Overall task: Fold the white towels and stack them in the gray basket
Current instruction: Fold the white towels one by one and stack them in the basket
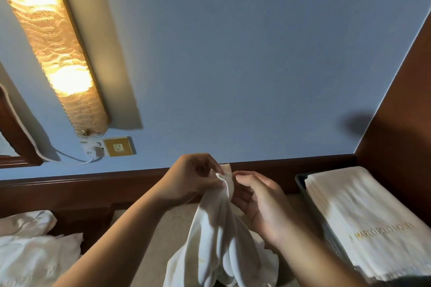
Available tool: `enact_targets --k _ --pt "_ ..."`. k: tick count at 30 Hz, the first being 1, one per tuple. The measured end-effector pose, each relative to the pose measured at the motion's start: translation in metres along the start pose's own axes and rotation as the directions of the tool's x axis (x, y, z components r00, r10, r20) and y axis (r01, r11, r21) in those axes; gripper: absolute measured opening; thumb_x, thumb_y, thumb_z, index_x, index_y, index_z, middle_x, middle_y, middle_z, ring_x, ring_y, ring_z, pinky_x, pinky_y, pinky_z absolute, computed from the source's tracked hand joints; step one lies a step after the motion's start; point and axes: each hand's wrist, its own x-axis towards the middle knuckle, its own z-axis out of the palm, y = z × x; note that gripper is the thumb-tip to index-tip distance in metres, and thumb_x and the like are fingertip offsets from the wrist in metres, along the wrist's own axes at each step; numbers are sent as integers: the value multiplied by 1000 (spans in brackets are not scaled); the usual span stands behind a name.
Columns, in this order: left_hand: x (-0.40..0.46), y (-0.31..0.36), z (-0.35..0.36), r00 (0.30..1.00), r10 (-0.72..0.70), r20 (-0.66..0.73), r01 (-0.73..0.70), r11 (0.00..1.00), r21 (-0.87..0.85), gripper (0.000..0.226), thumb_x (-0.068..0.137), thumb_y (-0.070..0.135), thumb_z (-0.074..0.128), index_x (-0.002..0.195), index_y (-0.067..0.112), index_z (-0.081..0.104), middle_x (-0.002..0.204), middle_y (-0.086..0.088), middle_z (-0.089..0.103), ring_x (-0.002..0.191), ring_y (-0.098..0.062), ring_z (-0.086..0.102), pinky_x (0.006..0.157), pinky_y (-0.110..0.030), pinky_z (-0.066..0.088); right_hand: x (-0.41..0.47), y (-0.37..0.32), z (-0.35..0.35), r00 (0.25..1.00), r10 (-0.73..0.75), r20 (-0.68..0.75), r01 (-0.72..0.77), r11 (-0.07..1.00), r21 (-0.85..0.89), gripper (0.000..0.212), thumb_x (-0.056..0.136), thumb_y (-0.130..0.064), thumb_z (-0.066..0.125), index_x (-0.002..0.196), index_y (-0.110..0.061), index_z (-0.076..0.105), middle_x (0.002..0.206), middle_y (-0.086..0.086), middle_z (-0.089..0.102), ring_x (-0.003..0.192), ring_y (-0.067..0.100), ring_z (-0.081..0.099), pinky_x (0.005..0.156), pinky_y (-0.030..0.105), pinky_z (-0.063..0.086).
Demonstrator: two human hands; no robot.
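Blue-grey wall, dark wood moulding and a lit amber wall lamp [50, 46] fill the background.

White towel [221, 235]: soft, limp terry, hanging bunched in vertical folds, long axis straight down from the grip. Top corner pinched by the left hand [193, 177], thumb and fingers curled onto the cloth. Right hand [258, 202] sits just beside that pinch, on its right, fingers loosely curved against the hanging edge; whether it is actually gripping cloth cannot be told.

Judgement: towel not yet spread; the next move needs the right hand to find the second corner, which lies below the grip in the bunched part.

Gray basket [310, 202]: right of and below the grip, nearer the right hand, holding a flat squared stack of folded towels [363, 216] with gold lettering.

Unfolded towels [35, 247]: crumpled heap, left of and below the grip.
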Motion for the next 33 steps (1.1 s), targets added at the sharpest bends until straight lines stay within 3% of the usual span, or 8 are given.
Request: enact_targets --k 4,7,10,15,19,24,28,33 --pt "3 8 1 999 41 -5 -41 993 108 10 80 28 90 86 26 83 76 -9 71 67 -7 55 65 -27 48 5 7 -7 996 -82 19 84 958 -275 25 83 -30 84 98 -11 79 104 17 77 103 32 74 102 54 55" --pt "5 12 -6 999 52 7 -52 984 171 15 83 46 83 91 33 83 81 -5 76 75 -18 68 75 -41 58 7 0 -5 963 -267 19 253 884 -393 18 83 -24 84 93 -10 79 96 12 79 100 29 75 100 56 55" --pt "6 24 -13 998 66 -17 -62 980 187 8 90 39 80 92 33 84 88 4 80 94 -27 74 86 -50 58 3 -6 -1 883 -451 134 435 673 -598 5 89 -26 80 93 -22 80 92 -4 79 94 15 74 91 44 59" --pt "12 53 -27 994 105 -38 -88 945 317 8 93 31 77 91 27 84 87 15 79 90 -8 74 88 -41 58 -5 9 14 879 -452 152 447 671 -591 17 86 -31 85 100 -27 76 93 -10 78 91 8 75 82 27 60" --pt "14 72 -33 989 125 -75 -90 928 360 9 89 34 79 92 27 85 88 23 78 90 5 73 88 -27 58 2 18 22 760 -619 196 539 433 -723 14 90 -37 79 95 -25 75 85 -17 73 85 2 71 73 11 53" --pt "15 86 -46 985 127 -117 -73 922 380 6 90 31 81 92 28 85 86 22 78 89 5 73 86 -24 57 7 -1 30 888 -416 196 456 735 -501 11 87 -27 84 91 -23 75 87 3 73 86 15 70 77 28 56" --pt "16 99 -61 970 172 -173 -97 921 376 5 89 28 82 93 27 85 86 20 78 89 1 74 89 -31 58 4 -39 43 941 -173 291 311 780 -543 16 88 -30 82 99 -18 79 94 7 78 92 27 75 86 45 60" --pt "34 141 -86 884 297 -361 -151 913 380 7 86 25 84 92 29 84 82 18 78 81 5 72 85 -30 59 24 -148 89 827 -466 315 432 168 -886 21 88 -29 75 81 -8 78 74 8 73 66 20 64 64 37 50"
